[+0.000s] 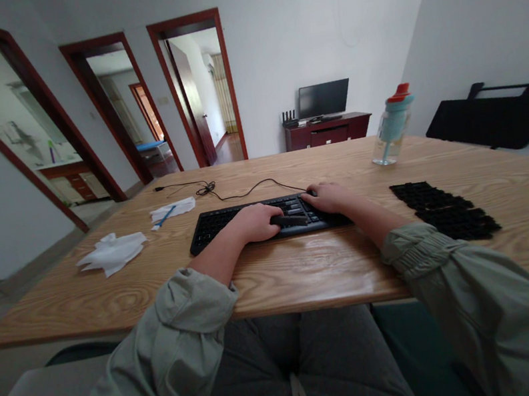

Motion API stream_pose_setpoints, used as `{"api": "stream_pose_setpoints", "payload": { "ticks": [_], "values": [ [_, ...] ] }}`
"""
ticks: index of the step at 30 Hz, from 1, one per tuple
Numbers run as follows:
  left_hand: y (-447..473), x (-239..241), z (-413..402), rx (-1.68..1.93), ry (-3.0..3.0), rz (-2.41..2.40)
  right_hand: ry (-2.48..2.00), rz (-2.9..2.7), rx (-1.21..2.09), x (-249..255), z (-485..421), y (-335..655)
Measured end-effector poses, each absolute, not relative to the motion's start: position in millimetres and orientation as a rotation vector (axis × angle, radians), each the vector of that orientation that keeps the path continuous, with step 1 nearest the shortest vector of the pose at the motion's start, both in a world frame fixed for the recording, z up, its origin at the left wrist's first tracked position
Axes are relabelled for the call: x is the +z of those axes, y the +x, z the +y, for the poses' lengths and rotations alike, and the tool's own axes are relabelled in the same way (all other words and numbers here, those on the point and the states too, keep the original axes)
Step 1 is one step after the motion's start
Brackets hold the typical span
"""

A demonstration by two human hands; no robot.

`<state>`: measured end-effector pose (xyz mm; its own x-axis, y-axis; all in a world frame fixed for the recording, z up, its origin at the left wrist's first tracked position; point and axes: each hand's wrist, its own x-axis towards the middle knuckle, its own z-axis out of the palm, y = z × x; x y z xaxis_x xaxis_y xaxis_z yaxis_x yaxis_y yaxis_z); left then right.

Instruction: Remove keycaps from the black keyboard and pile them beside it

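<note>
A black keyboard lies on the wooden table in front of me, its cable running off to the far left. My left hand is closed round one end of a long black bar, which looks like a wide keycap and lies along the keyboard's near edge. My right hand rests on the right part of the keyboard, with its fingers curled over the far edge and holding it. To the right, several loose black keycaps are laid out in rows.
A clear bottle with a teal and red lid stands at the back right. White tissues and a wipe with a blue stick lie at the left. A black folded table leans against the right wall. Doorways open behind.
</note>
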<state>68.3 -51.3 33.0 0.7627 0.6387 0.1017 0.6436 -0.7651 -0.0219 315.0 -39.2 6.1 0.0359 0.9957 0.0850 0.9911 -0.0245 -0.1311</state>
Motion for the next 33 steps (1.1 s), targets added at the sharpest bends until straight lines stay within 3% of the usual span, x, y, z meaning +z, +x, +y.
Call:
{"api": "stream_pose_setpoints", "payload": {
  "ticks": [33],
  "values": [
    [70.3,33.1,-51.3,-0.119,-2.927,-1.092,-2.142,-2.069,0.045,6.3,-41.4,313.4]
  ]
}}
